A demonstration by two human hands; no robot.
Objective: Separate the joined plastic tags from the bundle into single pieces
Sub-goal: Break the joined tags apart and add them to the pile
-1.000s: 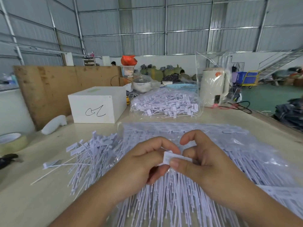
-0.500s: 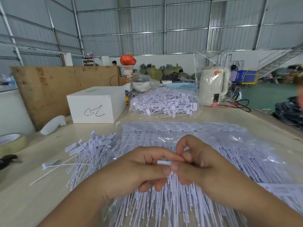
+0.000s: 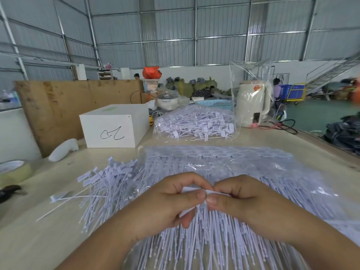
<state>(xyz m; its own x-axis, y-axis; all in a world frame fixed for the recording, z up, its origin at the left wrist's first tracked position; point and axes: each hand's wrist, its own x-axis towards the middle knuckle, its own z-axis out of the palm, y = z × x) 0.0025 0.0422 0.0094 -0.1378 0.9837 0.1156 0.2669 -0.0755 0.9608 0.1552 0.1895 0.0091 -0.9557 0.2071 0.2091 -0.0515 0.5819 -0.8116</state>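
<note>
A strip of joined white plastic tags (image 3: pixel 191 190) sits between my two hands, mostly hidden by the fingers. My left hand (image 3: pixel 165 205) pinches its left end with thumb and curled fingers. My right hand (image 3: pixel 239 199) pinches the right end, thumb tip against the left thumb tip. Under both hands lies a wide bundle of joined tags (image 3: pixel 224 168) on clear plastic, their thin tails (image 3: pixel 204 246) fanning toward me. A loose heap of single tags (image 3: pixel 105 184) lies to the left on the table.
A clear bag of tags (image 3: pixel 194 123) lies further back, beside a white box (image 3: pixel 115 125) with a black scribble. A cream kettle (image 3: pixel 253 104) in plastic stands back right. A tape roll (image 3: pixel 13 172) and a dark tool (image 3: pixel 8 191) sit at the left edge.
The white strip showed wide between my fingers a second ago. Both hands have since closed together over it, thumbs now meeting, and shifted slightly down toward me.
</note>
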